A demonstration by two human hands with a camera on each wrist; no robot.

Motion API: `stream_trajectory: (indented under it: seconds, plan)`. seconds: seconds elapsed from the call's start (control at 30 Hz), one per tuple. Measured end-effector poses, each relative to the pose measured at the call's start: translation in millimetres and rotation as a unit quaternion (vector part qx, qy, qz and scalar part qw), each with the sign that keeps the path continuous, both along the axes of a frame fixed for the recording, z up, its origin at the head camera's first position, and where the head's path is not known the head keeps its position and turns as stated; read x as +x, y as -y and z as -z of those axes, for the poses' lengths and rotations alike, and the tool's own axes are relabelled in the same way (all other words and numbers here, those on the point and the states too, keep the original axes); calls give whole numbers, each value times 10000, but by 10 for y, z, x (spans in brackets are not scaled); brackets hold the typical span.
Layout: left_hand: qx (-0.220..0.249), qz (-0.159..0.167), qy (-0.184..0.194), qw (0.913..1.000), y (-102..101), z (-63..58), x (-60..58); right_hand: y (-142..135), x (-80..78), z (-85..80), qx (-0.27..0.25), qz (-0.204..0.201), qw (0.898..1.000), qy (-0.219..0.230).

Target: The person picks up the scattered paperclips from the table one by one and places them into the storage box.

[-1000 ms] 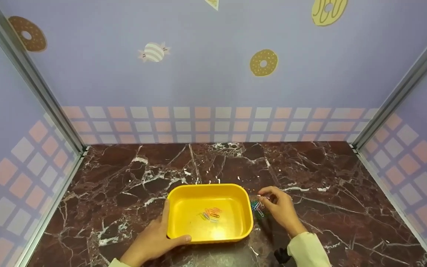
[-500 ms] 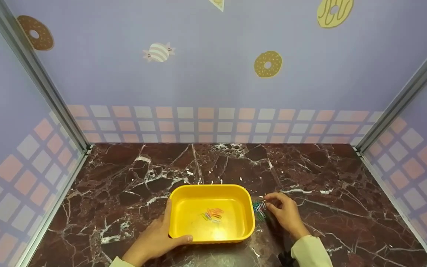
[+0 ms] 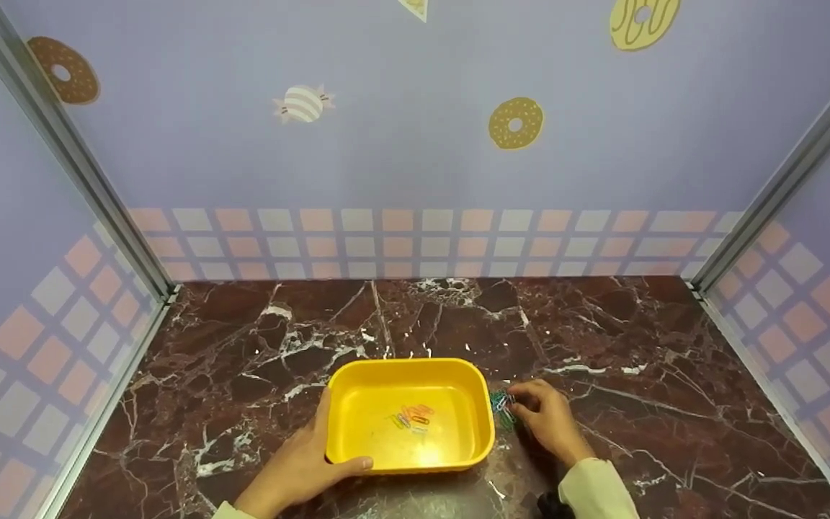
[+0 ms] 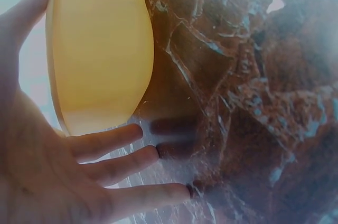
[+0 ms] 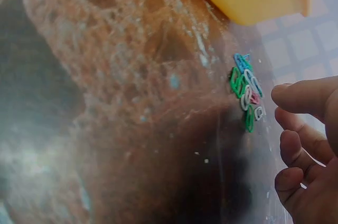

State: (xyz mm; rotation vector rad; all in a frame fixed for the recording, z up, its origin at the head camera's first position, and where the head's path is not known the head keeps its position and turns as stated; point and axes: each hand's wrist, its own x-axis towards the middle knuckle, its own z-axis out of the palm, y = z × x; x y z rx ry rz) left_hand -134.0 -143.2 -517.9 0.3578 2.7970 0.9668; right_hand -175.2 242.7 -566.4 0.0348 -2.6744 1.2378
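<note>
A yellow plastic tray (image 3: pixel 451 404) stands on the marble-patterned table, with several coloured paper clips (image 3: pixel 413 417) lying on its floor. My left hand (image 3: pixel 300 461) rests against its near left corner, the thumb at the front rim. In the left wrist view, three fingers (image 4: pixel 127 200) extend straight below the tray. Right of the tray lies a small pile of paper clips (image 5: pixel 245 89), green, blue, white and pink. My right hand (image 3: pixel 548 422) is at this pile, fingers bent loosely. The right wrist view shows a gap between its thumb and fingertips, with no clip between them.
The dark red table (image 3: pixel 242 404) is glossy, with white veins. A lilac back wall (image 3: pixel 415 166) with checks and printed sweets rises behind it. Side panels stand left and right, joined at metal corner posts (image 3: pixel 761 194).
My right hand has moved slightly nearer to me and stays at the pile, its fingertips now lower. The left hand and the tray hold their place; the view shifts slightly.
</note>
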Motion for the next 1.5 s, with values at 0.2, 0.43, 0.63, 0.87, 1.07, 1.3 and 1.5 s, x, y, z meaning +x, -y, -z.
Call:
stream_trajectory:
  seconds: [0.2,0.43,0.63,0.87,1.07,1.3,1.5]
  plan:
    - [69,-103,13,9999,6,9,-8,29,-24,50,68,-64,9997,-208]
    - [-47,-194,8,9998,-6,-8,-17,60,-45,87,225,-136,9995,-194]
    - [-203,-135,-48,9997,-10,-43,-33,73,-57,89,344,-141,9992,-146]
    - [-207,-136,89,9997,6,-40,-52,88,-63,94,420,1,9989,-231]
    - [-231,-48,127,9996,12,-37,-49,94,-53,109,360,83,9990,-263]
    - [-150,45,150,9998,17,-26,-60,92,-46,106,401,107,9985,-352]
    - [-42,124,202,9997,17,-29,-62,85,-36,102,408,143,9984,-374]
